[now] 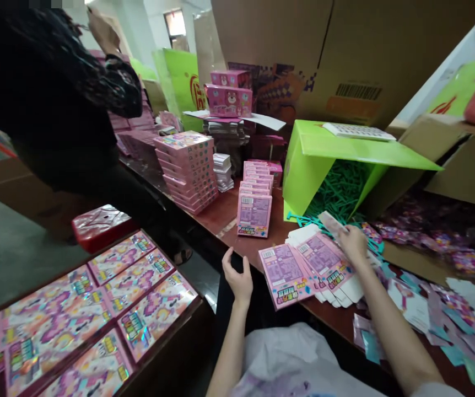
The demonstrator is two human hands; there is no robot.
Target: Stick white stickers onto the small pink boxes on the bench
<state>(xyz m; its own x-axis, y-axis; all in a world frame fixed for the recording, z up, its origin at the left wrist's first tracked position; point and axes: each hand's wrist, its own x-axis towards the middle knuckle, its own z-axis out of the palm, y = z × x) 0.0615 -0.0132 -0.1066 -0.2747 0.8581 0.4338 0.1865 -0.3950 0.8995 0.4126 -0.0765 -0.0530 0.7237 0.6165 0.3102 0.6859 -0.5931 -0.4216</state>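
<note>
My left hand (238, 277) is raised in front of the table edge, its fingers curved and apart, with nothing in them. On the right, my right hand (354, 243) is closed on a thin pale strip-like piece (332, 225); its exact kind is unclear. Below that hand, flattened pink cartons (322, 259) with white flaps are fanned out. Another pink carton (285, 273), printed side up, lies nearest my left hand and juts over the table edge. A row of filled-out pink boxes (254, 212) stands behind, between my two hands.
A lime-green carton (307, 176) on its side spills green plastic pieces (340, 187). Small packets (440, 314) litter the right side. Stacked pink boxes (188, 173) stand left of centre. Shiny boxes (55, 320) fill a carton at lower left. A person in dark clothes (64, 94) stands at left.
</note>
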